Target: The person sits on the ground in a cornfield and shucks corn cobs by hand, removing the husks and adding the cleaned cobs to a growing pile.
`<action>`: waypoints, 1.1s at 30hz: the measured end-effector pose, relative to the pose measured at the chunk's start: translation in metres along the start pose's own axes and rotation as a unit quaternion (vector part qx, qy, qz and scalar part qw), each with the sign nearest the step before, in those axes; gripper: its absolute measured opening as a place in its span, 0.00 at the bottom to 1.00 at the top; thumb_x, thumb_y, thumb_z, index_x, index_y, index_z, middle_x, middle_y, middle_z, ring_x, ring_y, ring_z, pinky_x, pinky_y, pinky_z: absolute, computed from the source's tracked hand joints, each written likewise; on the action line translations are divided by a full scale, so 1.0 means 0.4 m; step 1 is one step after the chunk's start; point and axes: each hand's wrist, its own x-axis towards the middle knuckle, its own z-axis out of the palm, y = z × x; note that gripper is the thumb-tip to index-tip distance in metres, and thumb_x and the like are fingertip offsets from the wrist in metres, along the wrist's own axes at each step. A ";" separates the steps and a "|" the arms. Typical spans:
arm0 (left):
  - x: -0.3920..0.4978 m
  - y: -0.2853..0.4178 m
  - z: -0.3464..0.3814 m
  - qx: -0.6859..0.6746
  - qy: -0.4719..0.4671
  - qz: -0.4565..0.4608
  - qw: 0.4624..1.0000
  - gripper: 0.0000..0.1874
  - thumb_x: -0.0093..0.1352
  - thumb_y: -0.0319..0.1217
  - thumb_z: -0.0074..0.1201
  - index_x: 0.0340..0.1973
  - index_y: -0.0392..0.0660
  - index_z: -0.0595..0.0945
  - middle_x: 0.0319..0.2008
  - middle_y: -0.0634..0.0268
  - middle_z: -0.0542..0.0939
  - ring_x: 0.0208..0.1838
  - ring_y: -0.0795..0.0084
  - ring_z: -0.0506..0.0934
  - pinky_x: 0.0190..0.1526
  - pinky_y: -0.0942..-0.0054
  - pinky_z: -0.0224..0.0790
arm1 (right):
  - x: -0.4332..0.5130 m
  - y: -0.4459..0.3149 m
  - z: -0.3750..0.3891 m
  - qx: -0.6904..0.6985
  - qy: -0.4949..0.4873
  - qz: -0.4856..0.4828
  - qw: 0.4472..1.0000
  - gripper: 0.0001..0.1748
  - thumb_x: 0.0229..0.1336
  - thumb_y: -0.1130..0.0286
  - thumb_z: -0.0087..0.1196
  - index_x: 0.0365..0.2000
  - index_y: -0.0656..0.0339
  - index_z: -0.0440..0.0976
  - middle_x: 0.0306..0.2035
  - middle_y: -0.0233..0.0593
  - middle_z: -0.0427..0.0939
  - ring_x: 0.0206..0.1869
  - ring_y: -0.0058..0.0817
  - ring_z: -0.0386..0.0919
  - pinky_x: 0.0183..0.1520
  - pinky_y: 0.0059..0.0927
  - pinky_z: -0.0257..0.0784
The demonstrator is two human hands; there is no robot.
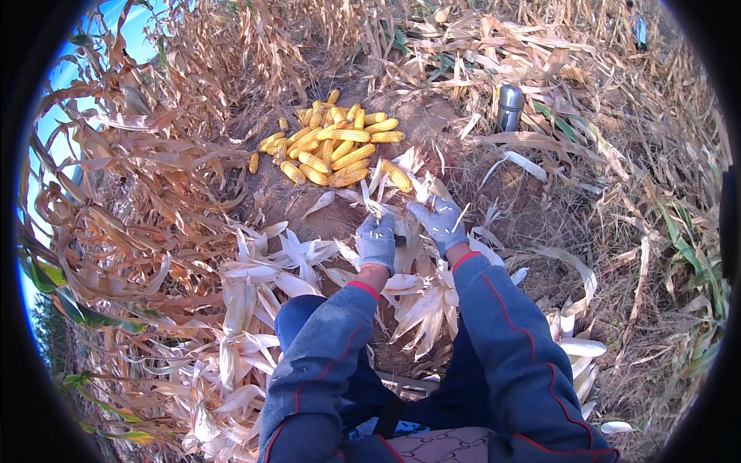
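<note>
Both of my hands wear grey knit gloves. My left hand [376, 239] is curled, with pale strips of corn husk [374, 204] coming out from its fingertips. To its right, my right hand [441, 224] has its thumb apart and touches a dry husk [433, 186]; its fingertips are partly hidden, so its grip is unclear. Just beyond the hands, a yellow ear of corn [396, 175] lies with pale husk around it. Past it is a heap of husked yellow ears [330, 144] on bare soil. Peeled husks [425, 312] lie below my hands, between my legs.
Dry corn stalks [145, 191] stand along the left. More husks [243, 301] pile beside my left leg. A dark metal flask [510, 108] stands upright at the upper right, near flattened stalks [538, 52]. A slatted seat edge [408, 385] shows between my thighs.
</note>
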 end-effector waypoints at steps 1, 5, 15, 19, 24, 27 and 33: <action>-0.008 0.015 0.004 -0.011 0.006 0.003 1.000 0.06 0.64 0.29 0.50 0.29 0.40 0.78 0.21 0.69 0.76 0.21 0.80 0.72 0.23 0.78 0.66 | 0.004 0.010 -0.005 -0.018 -0.006 -0.005 1.000 0.23 0.53 0.55 0.54 0.37 0.67 0.74 0.31 0.52 0.77 0.35 0.44 0.77 0.39 0.36 0.69; -0.033 0.034 0.015 -0.038 0.003 -0.064 0.997 0.07 0.64 0.30 0.50 0.29 0.40 0.78 0.22 0.70 0.76 0.21 0.80 0.72 0.23 0.78 0.66 | 0.006 0.024 -0.016 -0.103 -0.062 -0.034 0.992 0.19 0.55 0.57 0.50 0.32 0.66 0.74 0.28 0.56 0.76 0.33 0.49 0.75 0.38 0.39 0.69; -0.041 0.003 0.030 -0.052 -0.059 -0.006 0.997 0.08 0.67 0.31 0.49 0.35 0.39 0.78 0.25 0.70 0.76 0.27 0.82 0.71 0.30 0.79 0.64 | 0.010 0.059 0.021 -0.020 0.059 0.058 0.996 0.16 0.48 0.61 0.48 0.28 0.66 0.74 0.29 0.56 0.76 0.34 0.52 0.74 0.40 0.45 0.69; -0.041 0.003 0.037 -0.039 -0.079 0.065 0.994 0.13 0.66 0.35 0.52 0.38 0.38 0.76 0.28 0.64 0.77 0.31 0.77 0.73 0.33 0.73 0.66 | 0.010 0.070 0.036 0.036 0.054 0.046 0.997 0.14 0.47 0.66 0.47 0.32 0.64 0.74 0.32 0.56 0.76 0.36 0.51 0.74 0.41 0.43 0.69; -0.023 0.039 0.016 0.166 -0.096 0.083 0.978 0.17 0.65 0.40 0.52 0.41 0.39 0.77 0.31 0.60 0.80 0.32 0.72 0.76 0.34 0.71 0.68 | -0.023 -0.011 -0.004 -0.090 -0.048 -0.138 0.985 0.10 0.45 0.68 0.48 0.30 0.61 0.73 0.33 0.49 0.76 0.37 0.48 0.74 0.41 0.43 0.69; -0.020 0.049 0.001 0.297 -0.068 0.095 0.948 0.15 0.64 0.39 0.51 0.35 0.38 0.78 0.24 0.53 0.79 0.26 0.66 0.77 0.29 0.67 0.67 | -0.037 -0.039 -0.019 -0.142 -0.079 -0.153 0.975 0.10 0.45 0.66 0.50 0.28 0.60 0.72 0.30 0.47 0.76 0.35 0.46 0.75 0.38 0.44 0.69; -0.037 0.052 0.024 0.338 -0.002 0.204 0.919 0.12 0.62 0.36 0.50 0.29 0.38 0.77 0.18 0.47 0.75 0.22 0.52 0.75 0.26 0.61 0.65 | -0.042 -0.023 0.014 -0.103 -0.009 -0.043 0.994 0.13 0.45 0.64 0.51 0.30 0.63 0.73 0.28 0.54 0.76 0.34 0.50 0.75 0.38 0.45 0.69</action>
